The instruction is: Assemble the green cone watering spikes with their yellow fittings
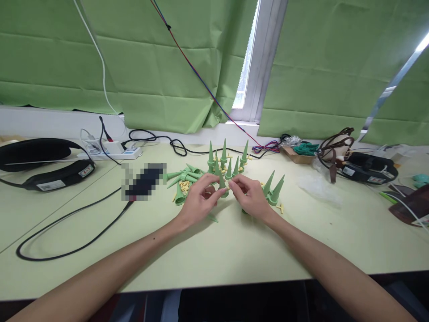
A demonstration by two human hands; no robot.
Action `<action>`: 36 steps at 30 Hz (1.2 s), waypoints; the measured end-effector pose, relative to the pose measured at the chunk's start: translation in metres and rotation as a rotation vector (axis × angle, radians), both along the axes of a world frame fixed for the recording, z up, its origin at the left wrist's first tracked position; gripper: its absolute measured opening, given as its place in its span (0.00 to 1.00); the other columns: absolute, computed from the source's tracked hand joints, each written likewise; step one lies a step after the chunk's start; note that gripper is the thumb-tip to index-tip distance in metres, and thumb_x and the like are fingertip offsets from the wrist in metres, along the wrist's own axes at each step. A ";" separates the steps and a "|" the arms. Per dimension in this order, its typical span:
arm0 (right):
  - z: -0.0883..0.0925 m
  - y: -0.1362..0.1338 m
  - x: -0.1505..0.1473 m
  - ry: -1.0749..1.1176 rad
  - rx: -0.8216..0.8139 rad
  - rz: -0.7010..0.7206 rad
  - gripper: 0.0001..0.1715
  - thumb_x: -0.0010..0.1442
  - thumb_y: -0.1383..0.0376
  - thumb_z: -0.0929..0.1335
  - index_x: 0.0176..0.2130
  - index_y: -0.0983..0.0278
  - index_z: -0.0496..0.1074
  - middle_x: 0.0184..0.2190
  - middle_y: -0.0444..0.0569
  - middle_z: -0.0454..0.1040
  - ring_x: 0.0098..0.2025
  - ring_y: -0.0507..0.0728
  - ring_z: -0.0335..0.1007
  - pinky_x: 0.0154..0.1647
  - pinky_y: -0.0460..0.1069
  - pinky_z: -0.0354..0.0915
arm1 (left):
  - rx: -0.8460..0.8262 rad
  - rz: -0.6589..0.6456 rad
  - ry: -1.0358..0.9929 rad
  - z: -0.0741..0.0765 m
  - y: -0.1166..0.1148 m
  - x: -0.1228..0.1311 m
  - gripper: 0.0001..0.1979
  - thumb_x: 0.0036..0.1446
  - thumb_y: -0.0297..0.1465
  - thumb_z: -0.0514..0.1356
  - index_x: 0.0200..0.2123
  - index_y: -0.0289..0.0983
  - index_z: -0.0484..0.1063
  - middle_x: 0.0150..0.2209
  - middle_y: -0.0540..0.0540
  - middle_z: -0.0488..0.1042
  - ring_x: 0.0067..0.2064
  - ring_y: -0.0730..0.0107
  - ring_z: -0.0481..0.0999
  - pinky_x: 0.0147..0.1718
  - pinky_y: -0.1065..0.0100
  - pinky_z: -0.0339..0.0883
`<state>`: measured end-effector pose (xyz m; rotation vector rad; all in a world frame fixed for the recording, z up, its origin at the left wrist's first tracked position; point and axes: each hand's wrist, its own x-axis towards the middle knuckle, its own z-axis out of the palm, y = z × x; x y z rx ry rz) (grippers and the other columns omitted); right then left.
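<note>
My left hand is closed on a green plastic cone that points upward. Close on its right, my right hand pinches a small yellow piece against the cone's side; the fingers partly cover it. Several green cones stand upright just behind my hands, with yellow pieces at their sides. More upright cones stand right of my right hand, beside a loose yellow piece. Left of my left hand lies a heap of green cones around small yellow pieces.
A blurred-out dark device with a black cable lies on the left of the table. Black headgear and a white power strip are behind it. On the right are a plastic bag, a cardboard box and a strapped black device.
</note>
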<state>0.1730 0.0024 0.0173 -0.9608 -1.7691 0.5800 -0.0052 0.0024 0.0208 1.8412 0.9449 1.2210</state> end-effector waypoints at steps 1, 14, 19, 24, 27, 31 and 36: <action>0.000 0.000 0.000 -0.002 0.003 -0.005 0.19 0.66 0.55 0.63 0.28 0.62 0.65 0.18 0.40 0.59 0.21 0.49 0.50 0.23 0.47 0.50 | 0.042 0.008 0.013 -0.001 0.000 0.000 0.11 0.59 0.40 0.61 0.39 0.39 0.70 0.40 0.46 0.67 0.23 0.79 0.65 0.19 0.72 0.61; -0.002 0.001 0.000 0.039 -0.039 -0.034 0.18 0.66 0.56 0.63 0.27 0.63 0.64 0.17 0.39 0.58 0.20 0.49 0.50 0.22 0.46 0.49 | 0.310 0.077 0.163 -0.002 -0.004 0.000 0.09 0.62 0.34 0.59 0.45 0.41 0.71 0.43 0.46 0.68 0.26 0.79 0.65 0.26 0.72 0.66; -0.002 0.001 0.000 0.112 -0.031 -0.060 0.17 0.67 0.56 0.63 0.29 0.63 0.65 0.18 0.39 0.59 0.20 0.48 0.52 0.21 0.46 0.50 | 0.096 0.079 0.080 -0.001 -0.003 0.002 0.14 0.59 0.38 0.62 0.44 0.40 0.64 0.44 0.46 0.69 0.23 0.81 0.67 0.20 0.74 0.62; -0.001 0.000 0.000 0.190 -0.004 -0.078 0.16 0.67 0.56 0.63 0.30 0.63 0.65 0.18 0.39 0.59 0.20 0.48 0.54 0.21 0.45 0.52 | -0.118 0.030 -0.009 -0.002 0.001 0.003 0.15 0.61 0.45 0.58 0.37 0.38 0.65 0.26 0.52 0.68 0.20 0.77 0.67 0.16 0.75 0.60; 0.000 -0.001 -0.001 0.200 0.006 -0.060 0.15 0.67 0.57 0.63 0.31 0.63 0.66 0.18 0.39 0.59 0.19 0.48 0.55 0.21 0.45 0.54 | -0.223 -0.065 -0.012 -0.001 0.003 0.003 0.21 0.63 0.48 0.53 0.30 0.36 0.68 0.22 0.52 0.66 0.18 0.77 0.66 0.15 0.74 0.60; 0.000 -0.002 0.000 0.166 0.030 -0.009 0.13 0.66 0.59 0.64 0.32 0.63 0.68 0.20 0.40 0.62 0.20 0.48 0.56 0.21 0.45 0.55 | -0.322 -0.161 -0.039 -0.002 0.005 0.002 0.24 0.63 0.50 0.52 0.28 0.35 0.68 0.24 0.48 0.70 0.19 0.75 0.69 0.15 0.73 0.60; 0.001 -0.002 0.000 0.171 0.050 0.010 0.12 0.66 0.60 0.65 0.32 0.63 0.68 0.20 0.40 0.62 0.20 0.48 0.56 0.21 0.45 0.54 | -0.291 -0.155 -0.028 -0.004 0.006 -0.001 0.22 0.63 0.48 0.54 0.28 0.35 0.68 0.21 0.50 0.68 0.19 0.74 0.69 0.17 0.73 0.61</action>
